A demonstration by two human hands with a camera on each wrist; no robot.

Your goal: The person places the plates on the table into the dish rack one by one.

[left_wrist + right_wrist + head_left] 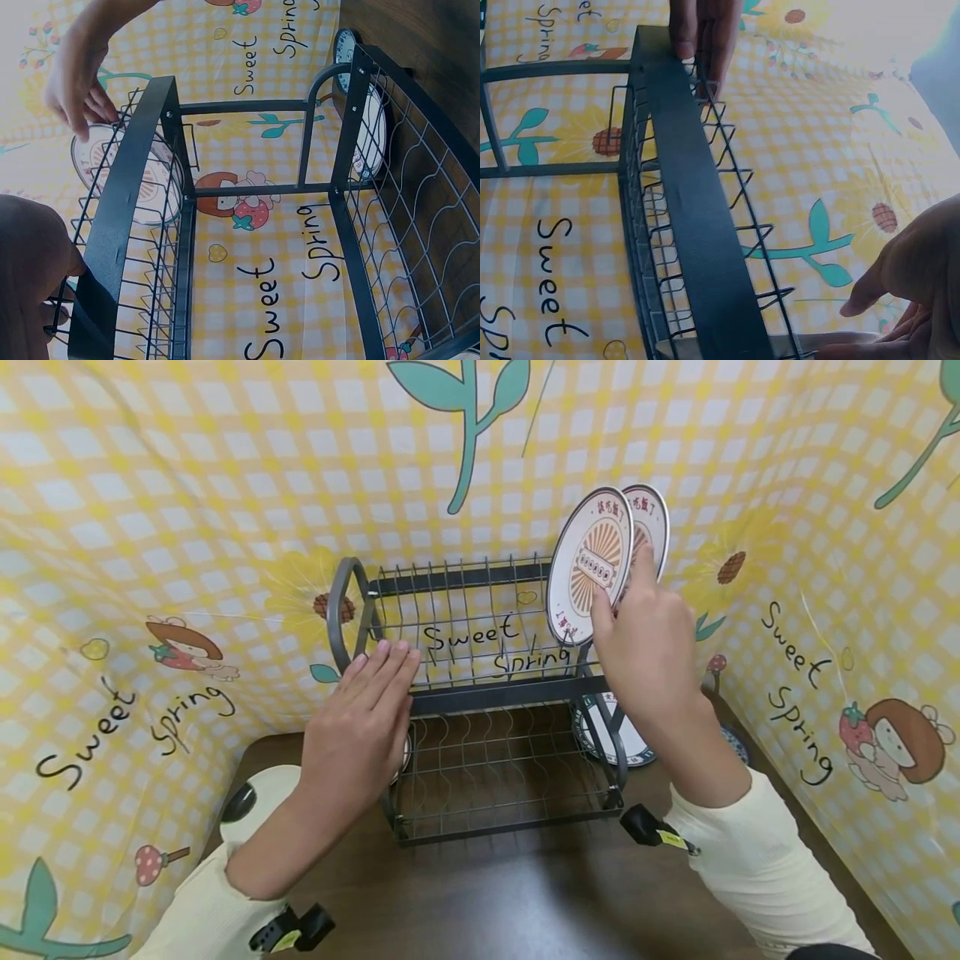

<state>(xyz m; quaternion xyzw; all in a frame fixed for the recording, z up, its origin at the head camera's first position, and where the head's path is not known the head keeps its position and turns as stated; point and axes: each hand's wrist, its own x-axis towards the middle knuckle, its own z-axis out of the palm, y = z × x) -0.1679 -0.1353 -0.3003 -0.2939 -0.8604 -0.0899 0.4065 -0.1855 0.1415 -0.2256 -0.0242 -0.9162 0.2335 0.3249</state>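
A: Obscured items?
B: Rear white round plate with red-and-orange sunburst (655, 514): overlapped by its matching front plate (581, 539) and a finger. Blue-rimmed white round plate (636, 745): low at right, partly behind rack bars. Pale object with black patch (262, 810): partly behind the left forearm.
A: Sunburst pair, location?
B: Tilted at the right end of the upper tier, dark-grey metal two-tier wire rack (510, 695).
A: Fingers?
B: Right hand (651, 639): thumb and fingers parted at the pair's edges; exact contact unclear. Left hand (358, 718): grips the upper front rail, fingers over, thumb against it.
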